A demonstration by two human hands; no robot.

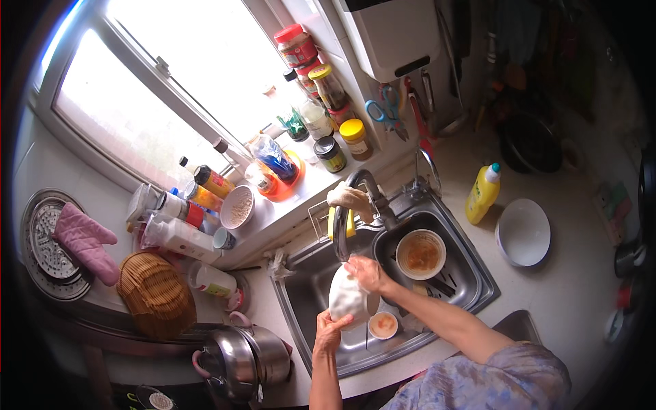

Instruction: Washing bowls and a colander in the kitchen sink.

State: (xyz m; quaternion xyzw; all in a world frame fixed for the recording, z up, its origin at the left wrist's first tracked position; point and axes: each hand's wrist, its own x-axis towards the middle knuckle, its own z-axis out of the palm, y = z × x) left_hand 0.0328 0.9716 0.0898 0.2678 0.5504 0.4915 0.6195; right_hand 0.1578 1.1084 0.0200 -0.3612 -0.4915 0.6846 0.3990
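Observation:
A white bowl (353, 300) is tilted under the curved metal faucet (340, 225) above the left basin of a steel double sink (302, 287). My left hand (329, 330) grips its lower left edge, thumb on the outside. My right hand (367, 274) lies on the bowl's upper part beside the spout; whether it holds a cloth is unclear. A small white bowl with orange residue (383, 325) sits low in the sink. The right basin holds a larger bowl with reddish-orange residue (421, 254) and dark utensils. A beige cloth (351, 199) hangs over the faucet.
Right of the sink stand a yellow detergent bottle (483, 195) and a white bowl (523, 232). Jars and bottles line the windowsill (307, 189) behind. A yellow sponge (342, 223) is by the faucet. At left are a steel pot (236, 359) and a wicker basket (154, 292).

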